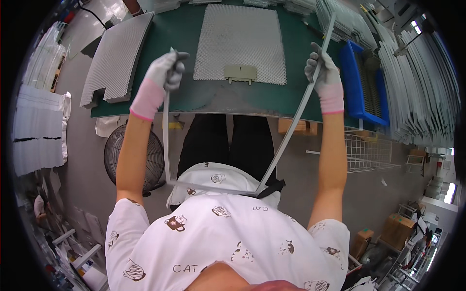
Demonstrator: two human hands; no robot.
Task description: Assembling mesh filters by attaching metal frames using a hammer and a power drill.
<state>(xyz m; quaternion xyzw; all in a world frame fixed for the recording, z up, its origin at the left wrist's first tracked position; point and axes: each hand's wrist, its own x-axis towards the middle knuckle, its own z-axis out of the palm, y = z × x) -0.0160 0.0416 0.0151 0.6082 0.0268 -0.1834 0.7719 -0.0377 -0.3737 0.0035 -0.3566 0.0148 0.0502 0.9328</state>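
Frame (pixel 166 131), three-sided and made of thin pale strip, spans the space between both hands, its open side directed away from the body. Left hand (pixel 170 70), gloved in white, grey and pink: the fingers are clamped around the upper part of the left limb, with only a short tip showing above them. Right hand (pixel 327 73), gloved alike: the fingers are closed on the right limb below its upper end, so a longer length projects past the grip. The cross-piece lies low, in front of the shirt (pixel 221 200) at waist level; contact with the cloth cannot be confirmed from this angle. The wide hand spacing probably holds the slender limbs apart and limits their flexing, while the low cross-piece leaves both limb ends accessible. Both limbs pass over the near edge of the green counter (pixel 297 48). On it, a mesh panel (pixel 238 39) lies flat between the hands, apart from the strip; a beige plate (pixel 240 72) rests on its near edge, apparently positioned for central access. Mesh panels are stacked (pixel 116 53) at the left, and a blue bin (pixel 348 82) of slim parts stands beyond the right wrist — both presumably placed sideways to leave the middle workable.
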